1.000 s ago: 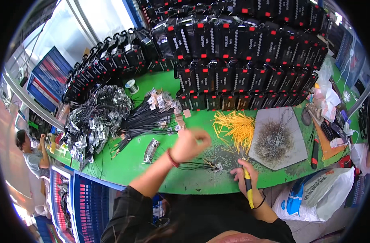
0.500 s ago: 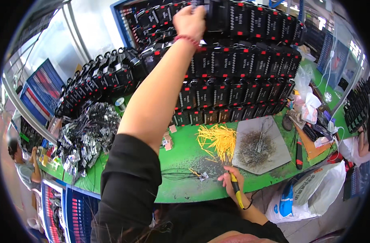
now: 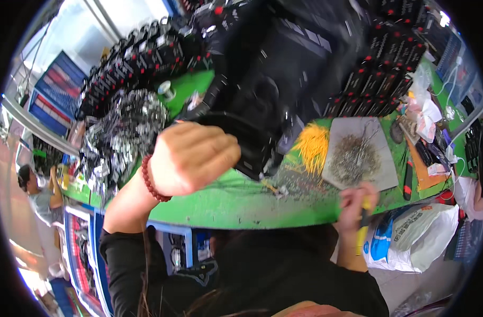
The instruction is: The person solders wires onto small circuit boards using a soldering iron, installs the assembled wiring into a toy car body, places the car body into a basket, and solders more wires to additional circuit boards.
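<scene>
My left hand (image 3: 196, 156), a bead bracelet at its wrist, is closed on the rim or handle of a large black plastic device case (image 3: 294, 63). The case is smeared by motion and hangs over the bench, hiding part of the stacked rows behind it. In my right hand (image 3: 357, 203), near the bench's front edge, is a yellow-and-black soldering iron (image 3: 362, 238); its tip is too blurred to make out. A debris-covered grey tile (image 3: 334, 171) lies just beyond that hand. Left of the tile is a pile of thin yellow pieces (image 3: 311, 145).
Rows of black cases (image 3: 381, 71) stand at the back right, with another row (image 3: 141, 58) at back left. A tangled heap of black and silvery leads (image 3: 127, 127) lies left, near a wire spool (image 3: 166, 91). A white sack (image 3: 416, 238) stands at right. Another person (image 3: 40, 195) is far left.
My left hand has come back from the upper stack toward me, bringing a black case. My right hand has shifted right and a little up with the soldering iron. The view has tilted.
</scene>
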Tool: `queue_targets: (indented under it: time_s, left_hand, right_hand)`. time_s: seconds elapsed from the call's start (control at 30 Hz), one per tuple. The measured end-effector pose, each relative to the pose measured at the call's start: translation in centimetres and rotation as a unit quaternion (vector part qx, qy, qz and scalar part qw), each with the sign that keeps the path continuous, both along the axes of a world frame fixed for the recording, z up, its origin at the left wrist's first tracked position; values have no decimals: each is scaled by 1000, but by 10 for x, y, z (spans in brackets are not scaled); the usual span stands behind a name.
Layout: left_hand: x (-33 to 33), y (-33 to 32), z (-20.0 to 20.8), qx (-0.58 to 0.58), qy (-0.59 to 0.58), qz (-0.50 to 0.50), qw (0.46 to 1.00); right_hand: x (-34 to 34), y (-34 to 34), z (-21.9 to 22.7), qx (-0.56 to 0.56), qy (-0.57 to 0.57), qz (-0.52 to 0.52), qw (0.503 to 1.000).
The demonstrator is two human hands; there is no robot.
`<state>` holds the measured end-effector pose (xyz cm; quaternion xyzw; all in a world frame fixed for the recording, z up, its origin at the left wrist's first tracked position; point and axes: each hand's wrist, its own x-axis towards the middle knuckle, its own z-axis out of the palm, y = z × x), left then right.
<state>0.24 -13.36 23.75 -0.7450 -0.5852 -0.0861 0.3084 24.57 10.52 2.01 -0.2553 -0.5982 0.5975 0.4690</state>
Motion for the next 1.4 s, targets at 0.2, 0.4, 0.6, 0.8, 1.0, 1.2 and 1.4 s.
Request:
queue_targets:
  time_s: [0.2,0.4,0.6,0.8,1.0,1.2,1.4]
  left_hand:
    - [19,-31,-71,-150,5,-117,982]
    - [26,-28,-81,-252,45,-171,951]
    - [29,-18,-88,-241,-27,109,964]
    - [34,22,-129,-252,-194,247,915]
    - [41,53,-168,119,-479,172,853]
    - [59,51,-187,218,-638,107,731]
    - [56,48,-212,106,-600,181,772]
  right_hand:
    - [-6,17,84,353,121,-18,928]
    - [-86,4,128,678,-137,239,682]
    - [-94,-6,119,654,-214,200,697]
    - [-100,-21,107,673,-307,145,657]
    - [-100,-10,100,636,-312,131,693]
    - [-168,31,81,741,47,104,662]
    - [-223,20,49,806,87,139,569]
